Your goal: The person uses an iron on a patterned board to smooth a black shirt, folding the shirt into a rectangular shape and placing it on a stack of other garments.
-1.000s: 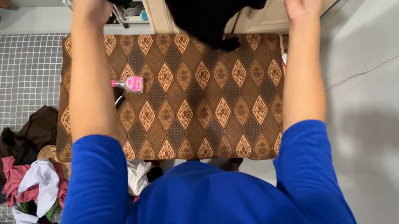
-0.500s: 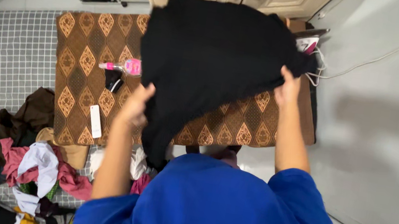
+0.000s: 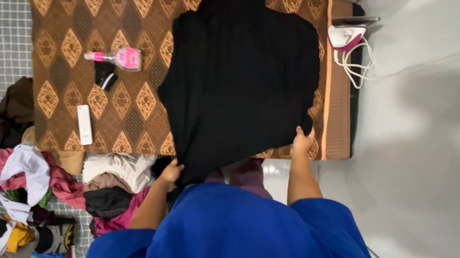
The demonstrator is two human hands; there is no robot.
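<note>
- A plain black knit garment [image 3: 238, 80] lies spread across a brown cloth-covered pad with a diamond pattern [image 3: 70, 40], its far edge near the cupboard doors and its near edge hanging past the pad's front.
- The left hand [image 3: 171, 172] has its fingers pinched on the garment's lower corner; the right hand [image 3: 302, 142] has its fingers closed on the other lower corner.
- On the pad, left of the garment, lie a pink spray bottle [image 3: 116, 57], a small black object [image 3: 105, 74] and a white oblong remote-like thing [image 3: 84, 124].
- A white and pink iron [image 3: 346, 36] with a looped cord sits at the pad's right end.
- A heap of mixed-colour clothes [image 3: 29, 176] lies on the checked floor covering, just left of the person.
</note>
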